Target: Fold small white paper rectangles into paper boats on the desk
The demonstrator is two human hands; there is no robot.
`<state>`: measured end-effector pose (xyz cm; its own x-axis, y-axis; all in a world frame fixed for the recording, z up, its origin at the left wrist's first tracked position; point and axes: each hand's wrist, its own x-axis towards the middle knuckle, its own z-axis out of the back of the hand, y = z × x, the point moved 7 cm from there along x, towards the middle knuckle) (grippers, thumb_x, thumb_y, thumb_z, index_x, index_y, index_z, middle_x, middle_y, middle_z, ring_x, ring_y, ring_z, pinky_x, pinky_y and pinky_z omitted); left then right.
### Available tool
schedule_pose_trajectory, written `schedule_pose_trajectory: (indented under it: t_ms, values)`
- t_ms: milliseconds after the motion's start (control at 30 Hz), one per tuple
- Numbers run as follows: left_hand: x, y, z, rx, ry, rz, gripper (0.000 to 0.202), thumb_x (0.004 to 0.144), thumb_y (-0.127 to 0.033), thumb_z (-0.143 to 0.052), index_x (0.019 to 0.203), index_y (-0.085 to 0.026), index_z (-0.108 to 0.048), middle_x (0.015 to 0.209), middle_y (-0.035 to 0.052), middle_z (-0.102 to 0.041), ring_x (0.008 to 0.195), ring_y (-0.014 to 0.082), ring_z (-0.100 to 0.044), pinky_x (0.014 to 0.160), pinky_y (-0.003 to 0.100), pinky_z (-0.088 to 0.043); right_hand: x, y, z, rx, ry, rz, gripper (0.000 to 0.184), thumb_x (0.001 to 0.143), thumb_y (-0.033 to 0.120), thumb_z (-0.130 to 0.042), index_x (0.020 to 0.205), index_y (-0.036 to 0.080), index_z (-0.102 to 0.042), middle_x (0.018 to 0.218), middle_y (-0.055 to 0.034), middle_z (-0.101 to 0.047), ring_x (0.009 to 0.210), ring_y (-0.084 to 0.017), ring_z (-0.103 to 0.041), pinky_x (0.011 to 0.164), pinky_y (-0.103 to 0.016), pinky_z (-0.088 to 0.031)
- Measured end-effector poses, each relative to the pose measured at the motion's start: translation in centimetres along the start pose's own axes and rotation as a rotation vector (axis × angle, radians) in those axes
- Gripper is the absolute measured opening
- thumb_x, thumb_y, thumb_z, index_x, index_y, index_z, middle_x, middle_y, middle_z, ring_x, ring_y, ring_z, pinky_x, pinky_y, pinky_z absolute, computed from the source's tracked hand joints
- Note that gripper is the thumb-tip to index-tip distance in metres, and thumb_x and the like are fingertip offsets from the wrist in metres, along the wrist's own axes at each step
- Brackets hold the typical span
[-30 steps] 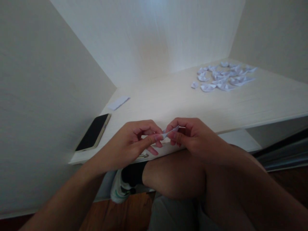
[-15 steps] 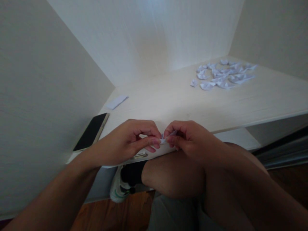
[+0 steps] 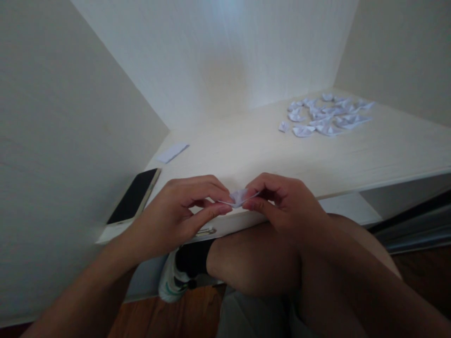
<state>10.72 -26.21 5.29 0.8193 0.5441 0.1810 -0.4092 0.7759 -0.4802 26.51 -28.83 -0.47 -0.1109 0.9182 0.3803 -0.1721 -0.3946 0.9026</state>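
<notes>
A small white folded paper boat (image 3: pixel 237 198) is held between my two hands, just above the front edge of the desk (image 3: pixel 225 164). My left hand (image 3: pixel 197 202) pinches its left tip between thumb and forefinger. On the other side, my right hand (image 3: pixel 276 199) grips the right end in the same way. The boat's middle fold stands up between the fingertips, while both its ends are partly covered by them.
Several white paper boats (image 3: pixel 326 115) lie grouped at the back right. A stack of white paper (image 3: pixel 172 152) rests at the left, behind a phone (image 3: pixel 136 195) with a dark screen. Below the desk edge are a drawer handle (image 3: pixel 206 232) and my bent leg (image 3: pixel 253 263).
My hands have drawn slightly apart, the left one shifting left. More of the folded paper now shows between them, spread wider with its middle raised.
</notes>
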Motion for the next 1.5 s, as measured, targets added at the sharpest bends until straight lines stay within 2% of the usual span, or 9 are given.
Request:
schedule_pose_trajectory:
  t_ms: [200,267,433,600,700,867,1100,1233,1500]
  values:
    - [-0.7,-0.9,0.7,0.09,-0.031,-0.1,0.013,0.095,-0.014,-0.069,0.103,-0.022,-0.076,0.101,0.001,-0.076,0.089,0.011,-0.069,0.077,0.02,-0.051,-0.2,1.2,-0.1,-0.142,0.052,0.191,0.007,0.092,0.016,-0.07,0.087,0.02,-0.072,0.085,-0.0004,-0.073,0.079,-0.014,-0.065,0.074,-0.026,-0.047]
    - [-0.6,-0.9,0.6,0.083,-0.014,-0.093,0.012,0.096,-0.014,-0.068,0.102,-0.021,-0.075,0.1,0.0007,-0.075,0.088,0.0104,-0.069,0.076,0.019,-0.05,-0.2,1.3,-0.2,-0.155,0.071,0.206,0.007,0.092,0.016,-0.069,0.086,0.019,-0.072,0.084,-0.0005,-0.072,0.078,-0.013,-0.064,0.074,-0.025,-0.048]
    - [-0.5,-0.7,-0.1,0.037,0.085,-0.075,0.01,0.098,-0.015,-0.064,0.1,-0.02,-0.073,0.097,0.0009,-0.074,0.087,0.0115,-0.067,0.08,0.021,-0.05,-0.3,1.5,-0.8,-0.176,0.137,0.228,0.022,0.087,0.001,-0.06,0.085,0.02,-0.071,0.085,0.0,-0.072,0.078,-0.013,-0.063,0.074,-0.024,-0.047]
    - [-0.4,-0.9,0.0,0.07,0.147,-0.085,0.012,0.099,-0.016,-0.062,0.099,-0.021,-0.073,0.096,0.0008,-0.073,0.086,0.0116,-0.068,0.079,0.021,-0.049,-0.3,1.4,-1.1,-0.206,0.158,0.227,0.026,0.085,-0.002,-0.058,0.084,0.02,-0.072,0.084,0.0002,-0.072,0.076,-0.013,-0.063,0.073,-0.024,-0.047]
    - [-0.6,-1.2,0.3,0.118,0.114,-0.109,0.011,0.098,-0.016,-0.064,0.101,-0.021,-0.073,0.097,0.0005,-0.074,0.087,0.0108,-0.068,0.079,0.02,-0.05,-0.3,1.5,-1.0,-0.221,0.14,0.239,0.021,0.088,0.002,-0.061,0.084,0.019,-0.071,0.085,-0.0004,-0.072,0.077,-0.013,-0.064,0.074,-0.025,-0.047]
    - [-1.4,-1.9,0.7,0.271,-0.01,-0.174,0.018,0.096,-0.01,-0.064,0.107,-0.021,-0.073,0.104,0.0016,-0.074,0.088,0.0096,-0.069,0.077,0.017,-0.051,-0.5,1.7,-0.9,-0.306,0.048,0.239,0.004,0.092,0.022,-0.072,0.09,0.02,-0.07,0.089,-0.0028,-0.074,0.079,-0.017,-0.067,0.073,-0.028,-0.049]
    - [-2.0,-3.4,0.8,0.475,-0.057,-0.268,0.021,0.099,-0.009,-0.059,0.115,-0.017,-0.068,0.109,0.0062,-0.071,0.091,0.0134,-0.068,0.077,0.022,-0.052,-0.8,2.1,-0.7,-0.289,-0.07,0.258,0.017,0.09,0.022,-0.077,0.105,0.021,-0.069,0.095,-0.0018,-0.075,0.081,-0.016,-0.069,0.075,-0.028,-0.052]
    - [-1.8,-3.9,0.8,0.526,-0.051,-0.274,0.019,0.1,-0.01,-0.056,0.115,-0.017,-0.067,0.107,0.0069,-0.071,0.086,0.0146,-0.067,0.072,0.024,-0.052,-0.9,2.4,-0.8,-0.22,-0.057,0.294,0.015,0.09,0.02,-0.076,0.104,0.022,-0.07,0.099,-0.0026,-0.076,0.085,-0.016,-0.069,0.078,-0.029,-0.054]
    - [-1.9,-3.9,0.6,0.536,-0.026,-0.276,0.019,0.099,-0.01,-0.057,0.112,-0.018,-0.067,0.107,0.0063,-0.072,0.086,0.0159,-0.068,0.073,0.025,-0.054,-0.6,1.3,-1.0,-0.117,-0.013,0.18,0.016,0.085,0.026,-0.081,0.097,0.023,-0.071,0.093,-0.0019,-0.075,0.078,-0.016,-0.067,0.07,-0.029,-0.053]
